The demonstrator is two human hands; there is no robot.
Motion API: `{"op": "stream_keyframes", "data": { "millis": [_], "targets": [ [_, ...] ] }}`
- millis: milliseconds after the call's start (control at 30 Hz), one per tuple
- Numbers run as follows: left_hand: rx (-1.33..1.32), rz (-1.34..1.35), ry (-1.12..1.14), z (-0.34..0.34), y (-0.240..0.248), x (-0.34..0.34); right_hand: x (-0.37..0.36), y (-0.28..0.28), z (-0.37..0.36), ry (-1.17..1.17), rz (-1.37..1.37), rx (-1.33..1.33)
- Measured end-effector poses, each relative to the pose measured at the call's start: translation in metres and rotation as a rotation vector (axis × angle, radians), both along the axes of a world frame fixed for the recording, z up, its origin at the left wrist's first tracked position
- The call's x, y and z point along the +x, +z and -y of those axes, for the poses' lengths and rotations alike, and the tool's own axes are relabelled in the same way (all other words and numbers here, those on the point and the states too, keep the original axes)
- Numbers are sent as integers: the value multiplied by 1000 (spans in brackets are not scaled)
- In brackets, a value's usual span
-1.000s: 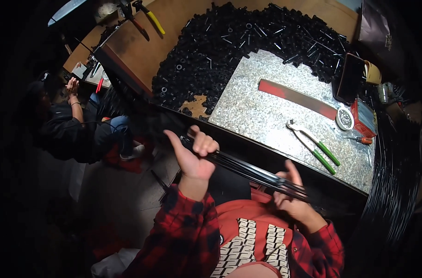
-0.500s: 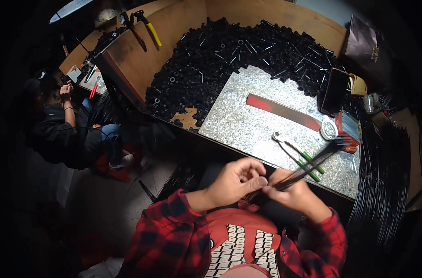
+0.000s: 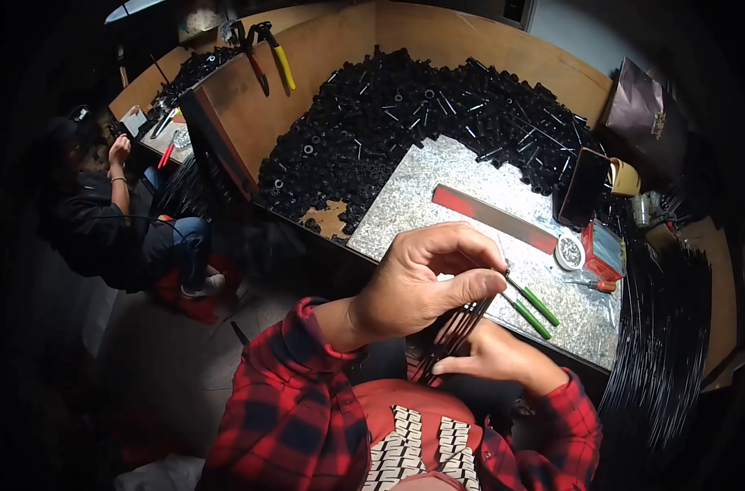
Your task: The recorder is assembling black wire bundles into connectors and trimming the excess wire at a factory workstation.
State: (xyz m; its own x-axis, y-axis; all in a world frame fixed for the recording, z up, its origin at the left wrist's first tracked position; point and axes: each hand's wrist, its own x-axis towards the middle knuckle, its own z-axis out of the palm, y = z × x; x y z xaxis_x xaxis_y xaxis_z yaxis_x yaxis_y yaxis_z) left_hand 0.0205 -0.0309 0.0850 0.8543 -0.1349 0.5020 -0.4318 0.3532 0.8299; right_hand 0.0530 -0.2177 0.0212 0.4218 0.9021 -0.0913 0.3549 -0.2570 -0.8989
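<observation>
My left hand (image 3: 429,282) is raised over the board's front edge, its thumb and index finger pinched together. A small dark piece shows at those fingertips, too small to name. Below it, my right hand (image 3: 503,356) holds a bundle of thin black rods (image 3: 454,331), thumb pointing left. The bundle slants up from my lap, and its upper end passes behind my left thumb. Just beyond my left fingertips lie green-handled pliers (image 3: 539,304), their jaws hidden by that hand. Farther back on the silvery work board (image 3: 397,209) rests a flat grey bar with red ends (image 3: 495,219).
A heap of small black parts (image 3: 348,131) fills the bench's back. At right are a white cup of bits (image 3: 569,252), a screwdriver (image 3: 605,286), a phone (image 3: 583,186) and many long black rods (image 3: 659,344). Another person (image 3: 102,221) sits at far left.
My left hand has risen and moved forward, in front of the pliers. The rod bundle has swung from pointing up and right to slanting beneath my left hand. My right hand has lowered slightly.
</observation>
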Motion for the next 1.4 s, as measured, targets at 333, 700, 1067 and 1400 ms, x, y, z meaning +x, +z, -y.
{"op": "stream_keyframes", "data": {
  "millis": [333, 700, 1067, 1400],
  "targets": [
    [191, 9, 27, -8, 4, 8, 26, 60, -3, -271, 29, 346],
    [110, -112, 189, -11, -3, 10, 14, 48, -31, -384, -352, 610],
    [1650, -451, 1433, -191, -127, 57, 25, 33, -7, -436, -285, 604],
    [1556, -187, 1426, -188, -141, 57, 39, 29, -5, -491, -332, 581]
  ]
}}
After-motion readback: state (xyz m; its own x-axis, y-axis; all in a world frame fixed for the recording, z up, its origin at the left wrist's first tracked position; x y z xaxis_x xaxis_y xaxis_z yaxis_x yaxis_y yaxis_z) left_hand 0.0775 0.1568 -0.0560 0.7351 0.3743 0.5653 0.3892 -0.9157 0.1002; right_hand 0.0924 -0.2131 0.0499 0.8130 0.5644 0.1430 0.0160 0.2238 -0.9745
